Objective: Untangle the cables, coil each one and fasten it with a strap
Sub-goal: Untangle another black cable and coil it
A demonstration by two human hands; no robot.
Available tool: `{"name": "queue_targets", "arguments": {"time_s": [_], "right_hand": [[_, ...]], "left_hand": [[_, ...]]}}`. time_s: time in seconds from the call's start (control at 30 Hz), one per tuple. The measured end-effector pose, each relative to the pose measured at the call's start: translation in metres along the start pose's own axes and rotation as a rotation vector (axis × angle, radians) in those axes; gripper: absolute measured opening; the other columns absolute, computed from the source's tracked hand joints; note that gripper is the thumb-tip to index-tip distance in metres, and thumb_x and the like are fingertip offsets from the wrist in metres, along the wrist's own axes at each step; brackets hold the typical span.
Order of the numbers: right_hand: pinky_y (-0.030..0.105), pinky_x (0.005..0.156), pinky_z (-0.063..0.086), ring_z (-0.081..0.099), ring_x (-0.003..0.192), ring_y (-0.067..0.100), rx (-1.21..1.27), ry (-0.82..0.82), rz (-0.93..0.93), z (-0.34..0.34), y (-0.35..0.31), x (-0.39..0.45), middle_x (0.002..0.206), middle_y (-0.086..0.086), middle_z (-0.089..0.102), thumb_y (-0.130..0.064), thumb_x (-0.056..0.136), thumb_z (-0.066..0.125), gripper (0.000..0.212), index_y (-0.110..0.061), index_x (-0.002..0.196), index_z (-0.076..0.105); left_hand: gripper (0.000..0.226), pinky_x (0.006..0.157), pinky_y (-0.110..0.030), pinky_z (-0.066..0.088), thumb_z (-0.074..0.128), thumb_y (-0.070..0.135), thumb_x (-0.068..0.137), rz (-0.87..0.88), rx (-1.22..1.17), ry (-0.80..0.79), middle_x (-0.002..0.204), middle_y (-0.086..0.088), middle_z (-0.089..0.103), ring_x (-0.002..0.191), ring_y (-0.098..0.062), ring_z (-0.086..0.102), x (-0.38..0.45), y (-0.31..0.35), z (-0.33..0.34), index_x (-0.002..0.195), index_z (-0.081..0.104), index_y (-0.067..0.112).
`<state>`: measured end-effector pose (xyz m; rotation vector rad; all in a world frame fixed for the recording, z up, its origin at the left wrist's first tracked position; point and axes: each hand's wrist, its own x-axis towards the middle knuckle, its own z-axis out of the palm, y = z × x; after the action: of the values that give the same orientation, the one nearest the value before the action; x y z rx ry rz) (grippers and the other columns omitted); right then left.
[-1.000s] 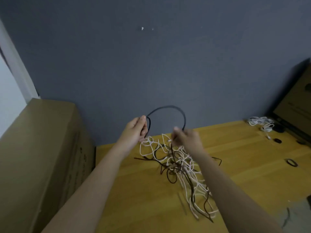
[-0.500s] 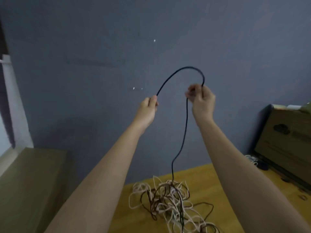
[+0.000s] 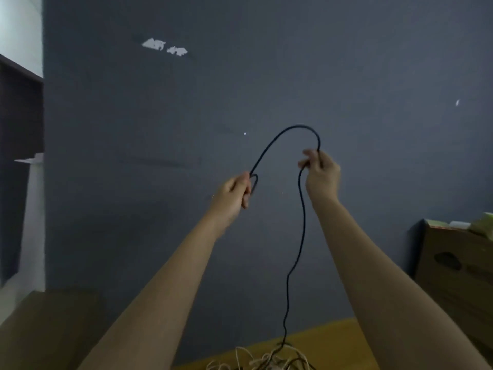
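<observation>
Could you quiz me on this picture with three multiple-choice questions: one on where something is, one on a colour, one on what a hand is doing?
1. Where is the tangle?
A. on the table, bottom edge of view
B. hanging on the wall
C. on the box at right

2. What colour is the raised cable?
A. white
B. black
C. red

3. What is the right hand doing?
A. resting flat on the table
B. hanging idle
C. pinching the cable

Answers: 1 A, it lies on the wooden table. 2 B, it is dark against the wall. 3 C, its fingers close on the cable, as do the left hand's.
</observation>
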<state>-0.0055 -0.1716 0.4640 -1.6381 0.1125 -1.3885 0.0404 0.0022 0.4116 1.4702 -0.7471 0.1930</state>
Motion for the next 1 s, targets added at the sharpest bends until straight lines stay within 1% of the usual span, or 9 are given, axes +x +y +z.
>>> {"name": "queue_targets", "arguments": {"time_s": [0.1,0.2,0.23,0.37,0.5,0.6,0.77,0.9,1.0], "right_hand": [[0.031,0.064,0.044,0.05,0.063,0.015,-0.037,-0.114,0.19,0.0,0.048,-0.042,0.075,-0.001,0.052,-0.025,0.104,0.036,0.029,-0.009,0.106,0.06],[0.03,0.075,0.04,0.051,0.085,0.014,-0.215,-0.278,0.187,0.002,0.089,-0.09,0.094,-0.002,0.057,-0.029,0.104,0.035,0.033,-0.01,0.114,0.06],[0.029,0.074,0.04,0.05,0.084,0.013,-0.291,-0.345,0.168,0.003,0.101,-0.106,0.095,-0.001,0.059,-0.031,0.104,0.036,0.035,-0.011,0.116,0.061],[0.024,0.045,0.028,0.044,0.048,0.011,-0.55,-0.537,0.019,0.008,0.138,-0.169,0.065,-0.003,0.056,-0.036,0.103,0.036,0.038,-0.013,0.118,0.061],[0.027,0.041,0.023,0.038,0.044,0.014,-0.756,-0.724,-0.112,0.009,0.157,-0.232,0.066,0.003,0.057,-0.039,0.104,0.029,0.039,-0.016,0.12,0.055],[0.028,0.042,0.023,0.046,0.048,0.024,-0.836,-0.812,-0.237,0.008,0.162,-0.273,0.065,0.002,0.055,-0.033,0.104,0.032,0.03,-0.016,0.111,0.056],[0.02,0.037,0.024,0.053,0.044,0.016,-0.733,-0.809,-0.529,-0.003,0.166,-0.32,0.057,-0.003,0.058,-0.025,0.084,0.046,0.023,-0.014,0.091,0.065],[0.019,0.041,0.034,0.058,0.054,0.015,-0.598,-0.908,-0.593,-0.014,0.164,-0.329,0.071,-0.002,0.065,-0.02,0.084,0.042,0.029,-0.013,0.098,0.067],[0.026,0.047,0.046,0.06,0.06,0.016,-0.462,-0.886,-0.433,-0.023,0.16,-0.32,0.079,0.0,0.068,-0.018,0.085,0.047,0.03,-0.017,0.106,0.069]], "left_hand": [[0.041,0.072,-0.019,0.044,0.037,0.043,0.1,-0.09,-0.14,-0.042,0.052,0.004,0.029,0.05,-0.009,0.041,-0.034,-0.018,-0.007,0.07,0.043,0.016],[0.039,0.081,-0.031,0.051,0.034,0.044,0.099,-0.187,-0.33,-0.089,0.052,0.006,0.026,0.045,-0.009,0.028,-0.061,-0.035,-0.014,0.074,0.045,0.016],[0.039,0.081,-0.031,0.05,0.033,0.044,0.099,-0.204,-0.365,-0.092,0.051,0.007,0.026,0.044,-0.008,0.026,-0.068,-0.04,-0.016,0.075,0.045,0.016],[0.039,0.071,-0.025,0.043,0.029,0.043,0.101,-0.247,-0.434,-0.044,0.05,0.008,0.025,0.044,-0.008,0.023,-0.09,-0.064,-0.024,0.075,0.042,0.017],[0.034,0.068,-0.026,0.042,0.028,0.031,0.105,-0.258,-0.465,0.059,0.055,0.008,0.036,0.046,-0.007,0.03,-0.105,-0.095,-0.032,0.079,0.043,0.014],[0.027,0.074,-0.025,0.048,0.028,0.026,0.106,-0.267,-0.283,0.109,0.067,0.003,0.045,0.049,-0.007,0.04,-0.12,-0.121,-0.034,0.086,0.04,0.013],[0.018,0.076,-0.03,0.048,0.026,0.028,0.105,-0.248,0.173,0.043,0.084,0.0,0.051,0.059,-0.008,0.053,-0.141,-0.159,-0.038,0.093,0.034,0.016],[0.021,0.075,-0.035,0.049,0.025,0.036,0.103,-0.24,0.553,-0.194,0.087,0.004,0.059,0.074,-0.01,0.061,-0.16,-0.186,-0.044,0.101,0.034,0.017],[0.021,0.066,-0.037,0.046,0.026,0.039,0.103,-0.268,0.775,-0.439,0.081,0.008,0.059,0.071,-0.013,0.059,-0.177,-0.197,-0.04,0.102,0.032,0.018]]}}
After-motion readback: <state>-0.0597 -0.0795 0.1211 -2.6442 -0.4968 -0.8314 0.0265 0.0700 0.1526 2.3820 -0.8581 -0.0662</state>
